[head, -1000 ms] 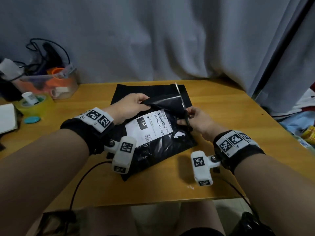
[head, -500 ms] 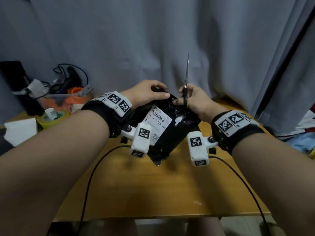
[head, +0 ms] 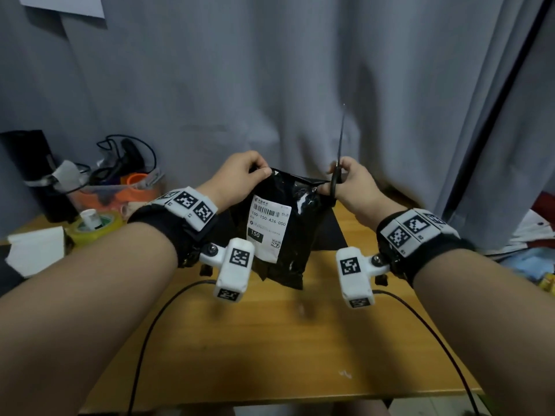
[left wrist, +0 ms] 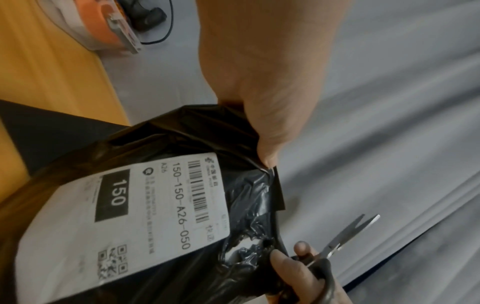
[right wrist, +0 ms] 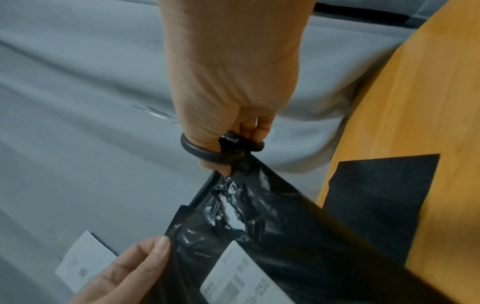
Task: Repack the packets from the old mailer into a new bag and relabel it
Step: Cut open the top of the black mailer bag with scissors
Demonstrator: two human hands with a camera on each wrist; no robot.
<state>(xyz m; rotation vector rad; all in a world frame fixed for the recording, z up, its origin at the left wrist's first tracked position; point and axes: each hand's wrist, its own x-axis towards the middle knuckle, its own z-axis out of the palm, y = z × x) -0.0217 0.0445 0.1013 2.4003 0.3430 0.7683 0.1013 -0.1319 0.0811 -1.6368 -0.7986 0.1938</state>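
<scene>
The old mailer (head: 288, 235), black plastic with a white shipping label (head: 268, 226), hangs upright above the table. My left hand (head: 243, 172) pinches its top left corner (left wrist: 262, 164). My right hand (head: 348, 181) grips black-handled scissors (head: 339, 151), blades pointing up and slightly apart (left wrist: 348, 232). The same hand's thumb and finger pinch the mailer's top right corner (right wrist: 228, 170). The mailer's top edge is stretched between both hands. A flat new black bag (head: 330, 235) lies on the table behind the mailer (right wrist: 384, 195).
The wooden table (head: 270, 340) has a clear box of clutter (head: 120, 187), a yellow tape roll (head: 96, 226) and white paper (head: 36, 250) at its far left. A grey curtain (head: 270, 85) hangs close behind. Wrist-camera cables trail over the table's front.
The mailer has come up off the table and now hangs upright. My hands have moved apart, pulling its top edge taut. The scissors stay in my right hand, blades up.
</scene>
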